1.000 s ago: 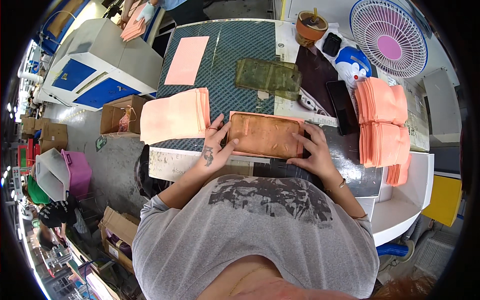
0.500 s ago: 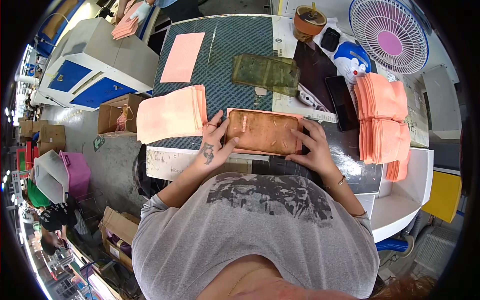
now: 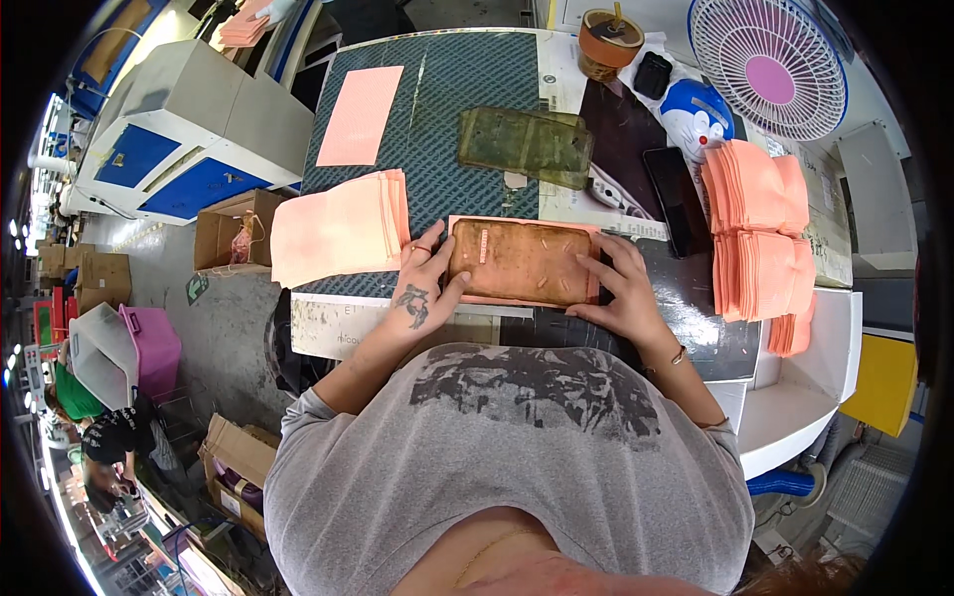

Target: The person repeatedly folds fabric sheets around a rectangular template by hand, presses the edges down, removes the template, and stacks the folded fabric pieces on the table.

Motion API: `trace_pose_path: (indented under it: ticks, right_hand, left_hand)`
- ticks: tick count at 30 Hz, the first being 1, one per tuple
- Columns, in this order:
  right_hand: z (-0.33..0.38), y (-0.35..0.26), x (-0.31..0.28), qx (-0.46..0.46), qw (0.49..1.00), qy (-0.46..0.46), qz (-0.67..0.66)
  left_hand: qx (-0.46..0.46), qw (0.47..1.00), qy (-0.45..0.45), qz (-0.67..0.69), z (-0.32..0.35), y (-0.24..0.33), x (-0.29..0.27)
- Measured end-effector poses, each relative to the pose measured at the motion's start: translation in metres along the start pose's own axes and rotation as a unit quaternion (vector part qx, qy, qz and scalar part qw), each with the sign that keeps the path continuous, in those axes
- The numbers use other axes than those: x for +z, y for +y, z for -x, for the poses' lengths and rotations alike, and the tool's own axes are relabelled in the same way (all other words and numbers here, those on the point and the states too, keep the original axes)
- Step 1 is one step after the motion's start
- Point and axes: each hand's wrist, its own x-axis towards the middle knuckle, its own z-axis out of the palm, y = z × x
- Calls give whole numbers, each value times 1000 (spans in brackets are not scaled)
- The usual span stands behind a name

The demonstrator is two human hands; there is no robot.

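A worn, brownish see-through rectangular plate [image 3: 522, 263] with small slots lies flat on a pink sheet [image 3: 595, 289], whose edges show around it. My left hand [image 3: 422, 278] grips the plate's left end, thumb at the near corner. At its right end my right hand [image 3: 621, 288] holds on, fingers bent over the edge. Left of my left hand lies a fanned stack of pink sheets [image 3: 338, 228]. Beyond the plate are green see-through plates [image 3: 525, 146], overlapping on the green textured mat [image 3: 432, 119]. A single pink sheet [image 3: 360, 116] lies farther left.
Bundles of folded pink sheets [image 3: 760, 238] stand at the right, beside a black phone [image 3: 673, 202]. Farther back are a fan [image 3: 767, 74], a blue-and-white cartoon figure [image 3: 698, 114] and a cup [image 3: 608, 45]. A cardboard box [image 3: 224, 233] sits left of the table.
My hands and the brown plate keep their places, with only a slight shift of the view. At the far upper left, another person's gloved hand and pink sheets have moved up toward the rim.
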Motion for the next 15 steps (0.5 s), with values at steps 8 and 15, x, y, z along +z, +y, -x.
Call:
trace_pose_path:
  ticks: [8, 15]
  right_hand:
    - [-4, -10, -6, 11, 999, -18, 30]
    - [-23, -23, -8, -20, 990, -49, 128]
  left_hand:
    - [64, 994, 6, -90, -4, 5, -2]
    - [145, 976, 37, -160, -19, 18, 2]
